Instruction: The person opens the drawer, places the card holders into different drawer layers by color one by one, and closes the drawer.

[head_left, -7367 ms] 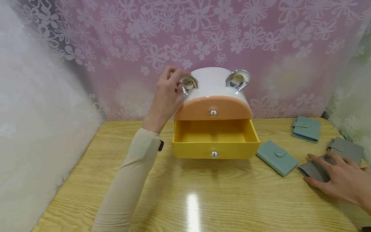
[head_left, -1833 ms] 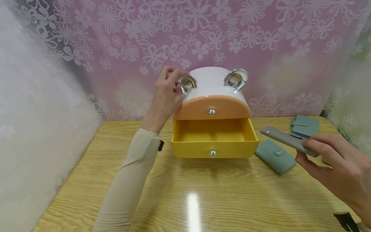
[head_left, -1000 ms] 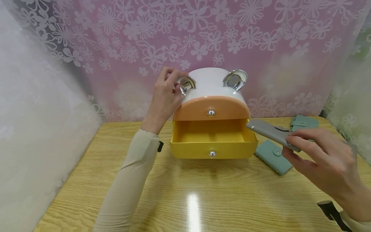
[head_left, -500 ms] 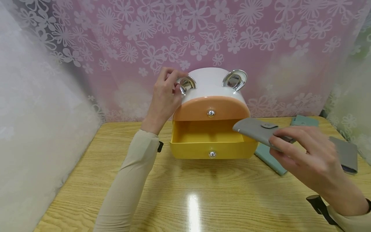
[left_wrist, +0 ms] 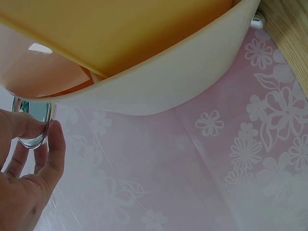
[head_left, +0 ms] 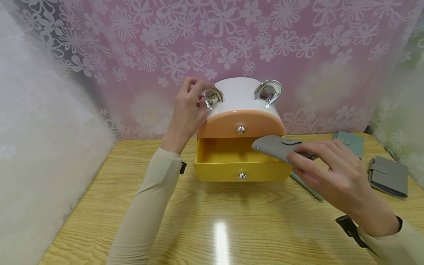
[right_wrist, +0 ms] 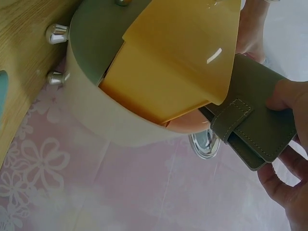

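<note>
A white storage box (head_left: 236, 90) with silver ears stands at the back of the table, its yellow drawer (head_left: 218, 172) pulled out. The orange top drawer (head_left: 218, 125) is closed. My left hand (head_left: 188, 110) pinches the box's left ear (head_left: 215, 96) between thumb and fingers, which the left wrist view shows up close around the ear (left_wrist: 37, 111). My right hand (head_left: 341, 180) pinches a grey snap-strap card wallet (head_left: 273, 146) by its right end. The wallet's far end hangs over the right part of the open drawer, tilted, overlapping the drawer's right wall in the head view.
Right of the box lies a green wallet (head_left: 306, 186), mostly hidden beneath my right hand. Another green wallet (head_left: 354, 144) lies at the back right, and a second grey wallet (head_left: 389, 178) near the table's right side. A pink flowered curtain (head_left: 149, 92) hangs behind the box.
My right hand has lifted the grey card wallet off the table at the right and carried it left, over the drawer. My left hand has stayed on the ear.
</note>
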### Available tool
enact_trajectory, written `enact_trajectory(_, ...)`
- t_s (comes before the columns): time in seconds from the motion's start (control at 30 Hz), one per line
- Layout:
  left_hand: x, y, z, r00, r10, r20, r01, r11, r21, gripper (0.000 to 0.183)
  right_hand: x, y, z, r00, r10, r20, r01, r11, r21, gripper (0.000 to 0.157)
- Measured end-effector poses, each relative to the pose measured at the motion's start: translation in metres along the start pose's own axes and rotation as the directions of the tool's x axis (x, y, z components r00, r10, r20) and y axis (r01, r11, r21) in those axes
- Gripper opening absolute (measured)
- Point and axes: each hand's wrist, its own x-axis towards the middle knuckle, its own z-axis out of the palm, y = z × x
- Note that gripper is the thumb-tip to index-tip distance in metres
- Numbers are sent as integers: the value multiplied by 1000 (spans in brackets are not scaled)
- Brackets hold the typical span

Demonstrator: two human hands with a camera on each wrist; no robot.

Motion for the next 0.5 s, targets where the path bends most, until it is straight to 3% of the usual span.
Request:
enact_trajectory(0.2, -1, -2, 0, 1000, 7, -10, -7, 1000, -5, 33, 4, 1, 4, 996, 2, 94, -1, 1000, -4, 36)
enact_trajectory(0.5, 0, -2, 0, 1000, 17, -1, -17, 1000, -3, 35, 7, 2, 16, 991, -51, 126, 53, 998, -15, 32)
